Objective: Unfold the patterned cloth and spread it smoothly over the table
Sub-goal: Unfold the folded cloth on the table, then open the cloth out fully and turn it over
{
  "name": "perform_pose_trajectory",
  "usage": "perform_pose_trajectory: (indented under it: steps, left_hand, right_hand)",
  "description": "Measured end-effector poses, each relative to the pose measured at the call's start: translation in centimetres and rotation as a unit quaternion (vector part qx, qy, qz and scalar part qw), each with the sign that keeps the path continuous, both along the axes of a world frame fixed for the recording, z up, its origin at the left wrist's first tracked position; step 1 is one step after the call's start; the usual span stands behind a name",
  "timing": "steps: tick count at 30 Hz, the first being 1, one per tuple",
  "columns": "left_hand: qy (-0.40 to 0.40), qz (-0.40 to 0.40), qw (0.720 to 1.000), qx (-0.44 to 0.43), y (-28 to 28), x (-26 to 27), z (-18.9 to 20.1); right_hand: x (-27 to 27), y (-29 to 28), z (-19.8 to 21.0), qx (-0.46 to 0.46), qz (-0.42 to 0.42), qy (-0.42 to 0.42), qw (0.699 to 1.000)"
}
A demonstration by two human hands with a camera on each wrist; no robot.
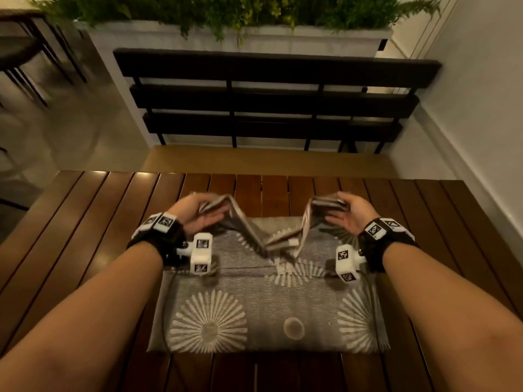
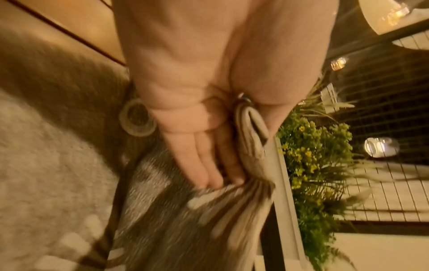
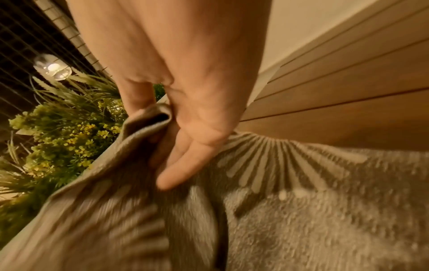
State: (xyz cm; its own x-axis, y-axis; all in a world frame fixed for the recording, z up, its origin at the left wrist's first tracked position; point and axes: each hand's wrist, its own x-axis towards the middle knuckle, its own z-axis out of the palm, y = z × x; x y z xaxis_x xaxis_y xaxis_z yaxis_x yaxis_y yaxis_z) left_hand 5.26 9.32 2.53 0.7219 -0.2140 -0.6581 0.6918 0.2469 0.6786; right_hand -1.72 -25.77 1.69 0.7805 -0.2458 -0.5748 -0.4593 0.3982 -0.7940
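Note:
A grey patterned cloth (image 1: 254, 304) with pale sunburst circles lies partly folded on the brown slatted table (image 1: 85, 236). Its lower layer rests flat near me. My left hand (image 1: 198, 207) pinches a folded upper edge and holds it above the table, left of centre. My right hand (image 1: 346, 207) pinches the matching edge on the right. Between them the lifted layer sags in a V. In the left wrist view the left hand (image 2: 227, 155) has fingers under the cloth (image 2: 185, 220) and thumb over the fold. In the right wrist view the right hand (image 3: 183, 146) pinches the cloth (image 3: 301, 210) the same way.
A dark slatted bench (image 1: 268, 106) stands just beyond the table's far edge, with a white planter of green plants (image 1: 240, 18) behind it. A white wall (image 1: 481, 108) runs along the right side. Bare table slats show on both sides of the cloth.

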Motion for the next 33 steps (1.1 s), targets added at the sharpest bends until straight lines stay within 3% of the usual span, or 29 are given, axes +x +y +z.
perform_pose_trajectory:
  steps: [2, 4, 6, 8, 9, 10, 12, 13, 14, 15, 20, 23, 26, 27, 29, 30, 33]
  left_hand:
    - [-0.047, 0.029, 0.998, -0.042, -0.9, 1.2, 0.2]
    - [-0.082, -0.009, 0.996, -0.022, -1.5, 1.4, 0.2]
    - [-0.107, -0.117, 0.986, 0.06, -2.1, 0.7, 0.0]
    - [-0.139, -0.216, 0.952, 0.167, -2.4, -0.5, -1.5]
    - [-0.164, -0.266, 0.922, 0.226, -2.1, -1.1, -2.9]
    - [-0.192, -0.343, 0.873, 0.287, -1.6, -1.6, -4.5]
    - [-0.241, -0.513, 0.714, 0.411, -0.5, -2.6, -7.6]
    - [-0.254, -0.565, 0.635, 0.461, -0.1, -2.9, -8.8]
    - [-0.261, -0.59, 0.584, 0.492, -0.1, -3.3, -9.6]
    - [-0.264, -0.595, 0.559, 0.513, -0.2, -3.6, -10.1]
    - [-0.306, -0.571, 0.496, 0.579, -1.5, -4.3, -9.5]
    - [-0.347, -0.559, 0.484, 0.576, -1.6, -5.9, -8.5]
    - [-0.323, -0.586, 0.455, 0.588, -1.4, -8.0, -8.4]
    - [-0.312, -0.596, 0.434, 0.599, -1.4, -8.5, -8.4]
    - [-0.297, -0.613, 0.399, 0.614, -1.9, -9.0, -8.6]
    - [-0.292, -0.617, 0.396, 0.615, -2.1, -9.0, -8.6]
    - [-0.282, -0.619, 0.415, 0.604, -2.7, -8.4, -8.0]
  right_hand:
    - [1.0, 0.0, -0.5, 0.04, -0.023, -0.05, 0.998]
    - [1.4, 0.1, -1.6, 0.022, -0.01, -0.062, 0.998]
    - [1.2, 0.5, -2.8, -0.078, 0.085, -0.028, 0.993]
    - [1.0, 0.7, -4.4, -0.237, 0.252, 0.025, 0.938]
    - [0.8, 0.7, -5.3, -0.305, 0.339, 0.047, 0.889]
    - [0.5, 0.6, -6.2, -0.371, 0.416, 0.069, 0.828]
    - [0.1, 0.7, -7.3, -0.478, 0.5, 0.092, 0.716]
    - [0.0, 0.8, -7.5, -0.5, 0.514, 0.093, 0.691]
    - [0.0, 1.0, -7.6, -0.51, 0.521, 0.094, 0.678]
    - [-0.1, 1.3, -7.7, -0.515, 0.527, 0.096, 0.669]
    - [-0.3, 2.0, -8.2, -0.572, 0.533, 0.092, 0.616]
    - [-1.4, 3.1, -6.7, -0.598, 0.546, -0.005, 0.587]
    - [-3.2, 4.5, -5.5, -0.524, 0.619, 0.002, 0.585]
    - [-3.9, 4.8, -5.4, -0.512, 0.647, 0.024, 0.565]
    - [-4.9, 5.2, -5.6, -0.551, 0.677, 0.045, 0.487]
    - [-5.3, 5.3, -5.8, -0.569, 0.677, 0.047, 0.464]
    - [-5.1, 5.5, -5.6, -0.582, 0.666, 0.043, 0.464]
